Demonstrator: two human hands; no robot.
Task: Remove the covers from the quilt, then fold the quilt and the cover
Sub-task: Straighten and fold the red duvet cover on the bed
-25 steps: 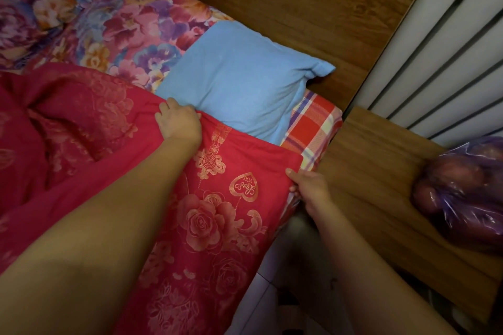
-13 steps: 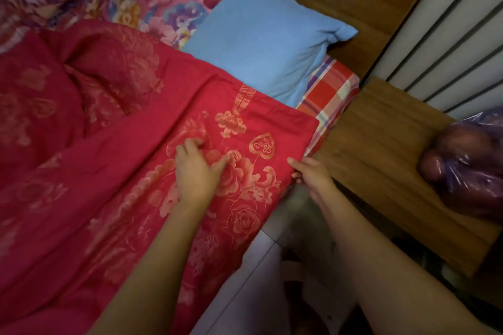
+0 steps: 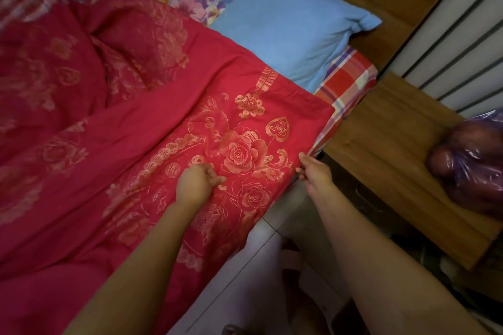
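- One red quilt cover [image 3: 136, 144], gold roses, spread on the bed [image 3: 348, 76] under and left of both hands.
- Left hand [image 3: 197, 185] lies on it, fingers curled; a grip cannot be told.
- Right hand [image 3: 313, 171] pinches its side edge.
- One blue pillow [image 3: 285, 24] beyond the hands.
- One plastic bag [image 3: 473, 166] on the table [image 3: 381, 144], right of the right hand.

Bed [image 3: 348, 76]: red quilt [image 3: 136, 144], blue pillow [image 3: 285, 24]

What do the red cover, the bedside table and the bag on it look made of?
Red cover: soft woven cloth, matte, creased, gold printed roses.
Bedside table: wood or wood-look laminate, visible grain.
Bag: thin translucent plastic, glossy wrinkles.
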